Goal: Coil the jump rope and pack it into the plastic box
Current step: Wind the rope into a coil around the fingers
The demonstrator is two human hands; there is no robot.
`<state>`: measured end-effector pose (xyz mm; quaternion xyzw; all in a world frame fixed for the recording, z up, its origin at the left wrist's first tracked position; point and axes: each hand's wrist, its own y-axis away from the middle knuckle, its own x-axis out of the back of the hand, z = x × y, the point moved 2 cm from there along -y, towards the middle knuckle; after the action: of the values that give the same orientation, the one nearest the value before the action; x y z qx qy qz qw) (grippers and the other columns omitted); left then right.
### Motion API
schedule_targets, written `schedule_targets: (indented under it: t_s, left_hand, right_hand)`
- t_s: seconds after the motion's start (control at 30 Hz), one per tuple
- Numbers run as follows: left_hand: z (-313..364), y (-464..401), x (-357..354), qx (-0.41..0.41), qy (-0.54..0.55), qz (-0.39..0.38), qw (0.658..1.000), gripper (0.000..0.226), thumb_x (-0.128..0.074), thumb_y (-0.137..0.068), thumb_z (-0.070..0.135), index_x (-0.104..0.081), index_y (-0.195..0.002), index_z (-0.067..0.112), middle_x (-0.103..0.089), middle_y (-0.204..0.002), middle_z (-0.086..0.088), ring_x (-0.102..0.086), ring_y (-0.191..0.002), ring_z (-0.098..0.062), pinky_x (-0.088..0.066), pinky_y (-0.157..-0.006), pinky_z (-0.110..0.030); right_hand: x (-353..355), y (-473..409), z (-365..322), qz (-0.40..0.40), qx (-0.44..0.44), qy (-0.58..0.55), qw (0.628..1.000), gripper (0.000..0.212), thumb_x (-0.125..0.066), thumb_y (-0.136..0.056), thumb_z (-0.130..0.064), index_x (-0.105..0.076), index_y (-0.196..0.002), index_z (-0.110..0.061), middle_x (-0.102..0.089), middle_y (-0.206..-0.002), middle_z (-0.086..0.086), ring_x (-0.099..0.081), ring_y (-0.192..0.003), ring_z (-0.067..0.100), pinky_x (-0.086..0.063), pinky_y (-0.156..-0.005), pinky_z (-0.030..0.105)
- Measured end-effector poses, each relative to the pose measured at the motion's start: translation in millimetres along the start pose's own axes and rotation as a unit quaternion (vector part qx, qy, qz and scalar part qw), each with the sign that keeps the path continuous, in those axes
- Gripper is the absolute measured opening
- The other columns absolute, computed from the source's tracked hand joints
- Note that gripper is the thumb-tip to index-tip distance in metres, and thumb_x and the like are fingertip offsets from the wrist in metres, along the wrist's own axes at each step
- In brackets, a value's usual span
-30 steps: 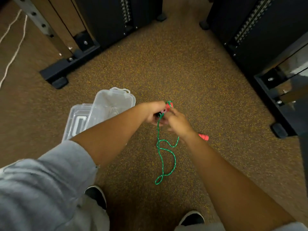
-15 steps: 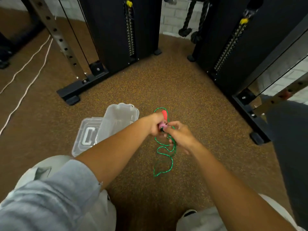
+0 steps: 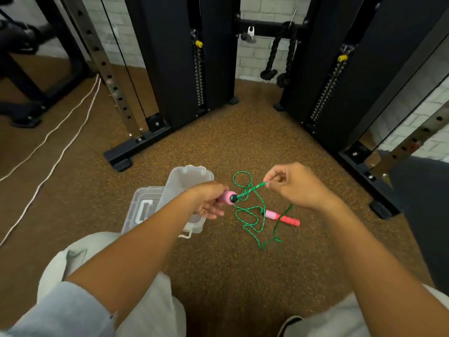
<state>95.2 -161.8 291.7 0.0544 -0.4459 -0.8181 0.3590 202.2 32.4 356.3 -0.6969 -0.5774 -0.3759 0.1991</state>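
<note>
Head: two handles (image 3: 281,217) (one rope (image 3: 250,215))

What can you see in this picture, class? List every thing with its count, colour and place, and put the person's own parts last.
jump rope cord: one, green, loose loops on the floor, part lifted between the hands
held handle: one, pink with dark tip, in the left hand
loose handle: one, pink and red, on the floor under the right hand
plastic box: one, clear, open, on the floor behind the left forearm
lid: one, clear with white handle, left of the box
floor: brown speckled
weight machines: two, black, at the back
white cords: two, far left on the floor
left hand: grips the held handle
right hand: pinches the cord
</note>
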Motion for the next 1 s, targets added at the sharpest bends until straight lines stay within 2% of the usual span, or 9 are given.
schedule_targets:
  t_s: [0.1,0.17,0.23,0.3,0.4,0.5,0.67,0.87,1.0]
  left_hand:
    - [7,24,-5,-0.040,-0.215,-0.011,0.976,0.035,-0.033,-0.108,0.041,-0.055,-0.090,0.020,-0.052,-0.079,-0.004,-0.052,-0.066,-0.020,-0.045,-0.071,-0.034]
    - [15,33,-6,-0.119,-0.351,0.027,0.928,0.037,-0.028,-0.111,0.034,-0.059,-0.106,0.014,-0.064,-0.103,-0.011,-0.062,-0.089,-0.030,-0.044,-0.079,-0.035]
    - [25,36,-4,-0.207,-0.234,0.051,0.948,0.033,-0.033,-0.109,0.026,-0.063,-0.107,0.013,-0.064,-0.107,-0.012,-0.058,-0.096,-0.026,-0.042,-0.083,-0.036]
    - [33,41,-3,-0.260,-0.023,-0.010,0.965,0.028,-0.041,-0.105,0.016,-0.068,-0.095,0.018,-0.063,-0.098,-0.008,-0.055,-0.093,-0.021,-0.044,-0.087,-0.038]
    - [38,51,-1,-0.281,0.110,-0.116,0.946,0.023,-0.046,-0.103,0.011,-0.069,-0.107,0.014,-0.073,-0.105,-0.008,-0.069,-0.101,-0.019,-0.048,-0.105,-0.038]
    - [39,59,2,-0.288,0.094,-0.141,0.942,0.019,-0.058,-0.099,0.008,-0.068,-0.115,0.011,-0.076,-0.100,-0.007,-0.073,-0.099,-0.019,-0.050,-0.103,-0.038]
    - [44,81,12,-0.302,0.075,-0.115,0.943,0.048,-0.061,-0.101,0.009,-0.049,-0.146,0.020,-0.079,-0.112,-0.006,-0.074,-0.110,-0.018,-0.045,-0.113,-0.043]
    - [48,103,26,-0.295,0.037,-0.137,0.945,0.071,-0.061,-0.102,0.014,-0.023,-0.162,0.019,-0.076,-0.123,-0.003,-0.070,-0.119,-0.017,-0.042,-0.116,-0.040]
    - [49,109,20,-0.287,0.064,-0.186,0.938,0.100,-0.058,-0.098,0.042,0.019,-0.161,0.029,-0.075,-0.125,-0.012,-0.071,-0.118,-0.028,-0.035,-0.119,-0.046]
  right_hand:
    - [-3,2,-21,0.028,0.056,-0.017,0.998,0.005,-0.073,-0.091,-0.020,-0.076,-0.089,-0.024,-0.065,-0.067,-0.018,-0.054,-0.055,-0.007,-0.034,-0.060,0.010]
    - [-6,4,-33,0.031,0.092,-0.011,0.995,0.007,-0.072,-0.092,-0.018,-0.076,-0.090,-0.023,-0.062,-0.060,-0.027,-0.055,-0.056,-0.012,-0.037,-0.058,0.005]
    - [-9,4,-40,0.030,0.113,0.000,0.993,0.007,-0.071,-0.093,-0.015,-0.077,-0.093,-0.019,-0.058,-0.056,-0.039,-0.055,-0.057,-0.016,-0.037,-0.060,0.003]
    - [-10,3,-43,0.035,0.120,-0.003,0.992,0.007,-0.071,-0.093,-0.015,-0.077,-0.094,-0.019,-0.057,-0.056,-0.040,-0.055,-0.058,-0.018,-0.037,-0.059,0.002]
    - [-7,2,-45,0.079,0.119,-0.016,0.990,0.008,-0.072,-0.092,-0.018,-0.078,-0.096,-0.023,-0.070,-0.071,-0.027,-0.062,-0.068,-0.012,-0.040,-0.068,0.006]
    - [-3,3,-47,0.119,0.115,-0.054,0.985,0.008,-0.076,-0.089,-0.019,-0.079,-0.094,-0.025,-0.078,-0.086,-0.011,-0.071,-0.083,0.005,-0.054,-0.081,0.027]
    - [4,6,-43,0.125,0.105,-0.093,0.982,0.012,-0.079,-0.087,-0.017,-0.077,-0.097,-0.024,-0.077,-0.089,-0.005,-0.073,-0.085,0.015,-0.059,-0.082,0.034]
    - [11,12,-44,0.128,0.118,-0.147,0.974,0.006,-0.076,-0.091,-0.019,-0.078,-0.092,-0.025,-0.076,-0.083,-0.001,-0.070,-0.081,0.026,-0.057,-0.076,0.044]
    - [9,12,-47,0.138,0.140,-0.142,0.970,0.008,-0.075,-0.091,-0.023,-0.079,-0.092,-0.031,-0.076,-0.081,-0.013,-0.064,-0.070,0.003,-0.051,-0.070,0.023]
